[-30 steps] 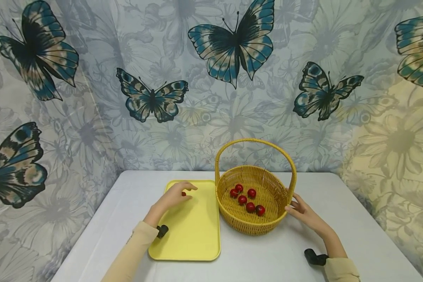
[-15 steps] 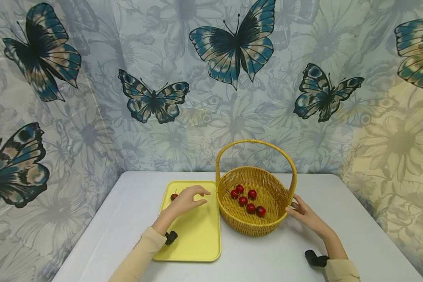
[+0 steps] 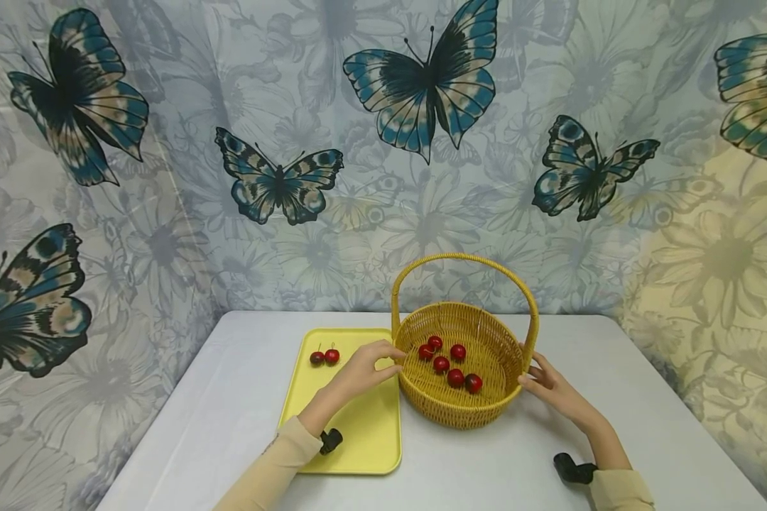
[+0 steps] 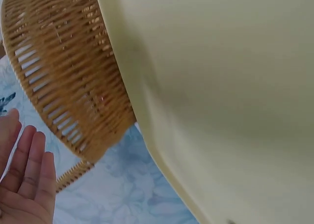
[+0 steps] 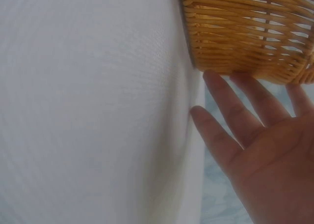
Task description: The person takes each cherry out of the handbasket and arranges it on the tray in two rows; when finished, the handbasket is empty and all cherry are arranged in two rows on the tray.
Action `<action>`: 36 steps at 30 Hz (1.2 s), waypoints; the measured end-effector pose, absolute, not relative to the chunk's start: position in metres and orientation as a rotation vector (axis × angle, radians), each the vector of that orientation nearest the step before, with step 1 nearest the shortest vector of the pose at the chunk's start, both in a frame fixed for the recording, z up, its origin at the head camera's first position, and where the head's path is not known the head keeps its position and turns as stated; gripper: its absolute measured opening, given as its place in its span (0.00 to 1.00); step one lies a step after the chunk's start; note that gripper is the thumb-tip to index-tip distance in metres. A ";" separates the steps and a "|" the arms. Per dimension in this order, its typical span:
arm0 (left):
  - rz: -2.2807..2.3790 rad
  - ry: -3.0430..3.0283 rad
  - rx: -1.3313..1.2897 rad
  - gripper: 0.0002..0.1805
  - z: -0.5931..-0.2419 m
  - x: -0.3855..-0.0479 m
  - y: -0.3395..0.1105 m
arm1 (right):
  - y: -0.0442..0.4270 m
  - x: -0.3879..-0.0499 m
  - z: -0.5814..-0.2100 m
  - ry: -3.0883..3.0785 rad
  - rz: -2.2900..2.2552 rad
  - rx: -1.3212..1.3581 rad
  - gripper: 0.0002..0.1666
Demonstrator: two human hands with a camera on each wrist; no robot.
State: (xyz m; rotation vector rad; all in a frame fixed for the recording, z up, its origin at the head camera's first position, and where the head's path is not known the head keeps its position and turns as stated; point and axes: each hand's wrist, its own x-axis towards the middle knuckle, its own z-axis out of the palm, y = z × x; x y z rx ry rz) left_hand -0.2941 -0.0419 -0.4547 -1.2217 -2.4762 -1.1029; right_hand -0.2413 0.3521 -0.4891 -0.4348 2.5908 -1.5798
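Observation:
A round wicker basket (image 3: 457,415) with a tall arched handle stands on the table and has several dark red cherries (image 3: 441,364) inside. My left hand (image 3: 360,370) hovers over the tray's right side, fingertips at the basket's left rim. In the left wrist view its fingers (image 4: 33,162) are nearly straight, with nothing held. At the basket's right side, my right hand (image 3: 557,390) has its thumb by the handle's base. The right wrist view shows its fingers (image 5: 230,103) spread and mostly straight, some touching the woven wall. Two cherries (image 3: 324,357) with stems lie on the yellow tray (image 3: 364,447).
The yellow tray lies flat just left of the basket, their edges close together. A white cloth covers the table (image 3: 473,468). A butterfly-patterned backdrop (image 3: 422,213) rises directly behind the table and along both sides.
My left hand has moved right and slightly nearer the front, from over the cherries on the tray to the basket's left rim, uncovering two cherries. My right hand has stayed at the basket.

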 end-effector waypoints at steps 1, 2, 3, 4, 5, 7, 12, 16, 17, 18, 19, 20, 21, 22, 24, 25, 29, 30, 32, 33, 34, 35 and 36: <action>-1.105 -2.472 -1.237 0.13 -0.455 -0.293 -0.039 | 0.352 -0.241 -0.489 2.588 -1.581 -0.428 0.39; -1.108 -2.472 -1.249 0.13 -0.456 -0.292 -0.036 | 0.352 -0.242 -0.489 2.587 -1.582 -0.418 0.39; -1.103 -2.472 -1.258 0.13 -0.456 -0.292 -0.033 | 0.352 -0.242 -0.489 2.586 -1.582 -0.417 0.39; -1.091 -2.476 -1.267 0.13 -0.457 -0.291 -0.031 | 0.352 -0.242 -0.489 2.584 -1.581 -0.418 0.39; -1.083 -2.481 -1.272 0.13 -0.458 -0.291 -0.028 | 0.352 -0.242 -0.489 2.582 -1.578 -0.421 0.39; -1.072 -2.498 -1.274 0.13 -0.459 -0.289 -0.024 | 0.352 -0.242 -0.489 2.581 -1.579 -0.417 0.39; -1.047 -2.525 -1.271 0.13 -0.460 -0.286 -0.013 | 0.351 -0.242 -0.488 2.579 -1.583 -0.422 0.39; -1.069 -2.565 -1.267 0.14 -0.460 -0.283 -0.003 | 0.351 -0.241 -0.488 2.577 -1.587 -0.426 0.39; -1.072 -2.579 -1.265 0.14 -0.460 -0.283 -0.001 | 0.351 -0.241 -0.488 2.577 -1.588 -0.425 0.39; -1.081 -2.593 -1.264 0.14 -0.460 -0.283 0.002 | 0.351 -0.241 -0.488 2.577 -1.587 -0.427 0.39; -1.073 -2.603 -1.269 0.14 -0.460 -0.282 0.005 | 0.351 -0.241 -0.488 2.577 -1.587 -0.426 0.39; -1.066 -2.607 -1.282 0.14 -0.460 -0.282 0.007 | 0.351 -0.241 -0.488 2.578 -1.585 -0.430 0.39; -1.066 -2.607 -1.301 0.14 -0.460 -0.282 0.010 | 0.351 -0.241 -0.488 2.577 -1.586 -0.432 0.39; -1.060 -2.606 -1.319 0.14 -0.460 -0.282 0.013 | 0.351 -0.241 -0.488 2.575 -1.589 -0.434 0.39; -1.023 -2.600 -1.354 0.14 -0.460 -0.282 0.018 | 0.351 -0.241 -0.488 2.575 -1.593 -0.431 0.39; -1.003 -2.597 -1.369 0.14 -0.459 -0.282 0.021 | 0.350 -0.241 -0.488 2.576 -1.594 -0.431 0.39; -0.956 -2.629 -1.388 0.14 -0.457 -0.282 0.029 | 0.351 -0.242 -0.489 2.585 -1.585 -0.428 0.39; -0.952 -2.639 -1.397 0.14 -0.457 -0.282 0.032 | 0.351 -0.242 -0.489 2.586 -1.584 -0.432 0.39; -0.947 -2.655 -1.410 0.15 -0.456 -0.283 0.036 | 0.353 -0.242 -0.489 2.585 -1.584 -0.441 0.39; -0.948 -2.657 -1.417 0.15 -0.456 -0.284 0.038 | 0.353 -0.242 -0.489 2.578 -1.597 -0.438 0.39; -0.948 -2.655 -1.422 0.15 -0.456 -0.285 0.041 | 0.353 -0.242 -0.489 2.577 -1.597 -0.446 0.39; -0.945 -2.655 -1.427 0.15 -0.456 -0.286 0.043 | 0.354 -0.242 -0.490 2.576 -1.597 -0.451 0.39; -0.941 -2.655 -1.434 0.14 -0.456 -0.287 0.045 | 0.354 -0.242 -0.490 2.577 -1.594 -0.455 0.39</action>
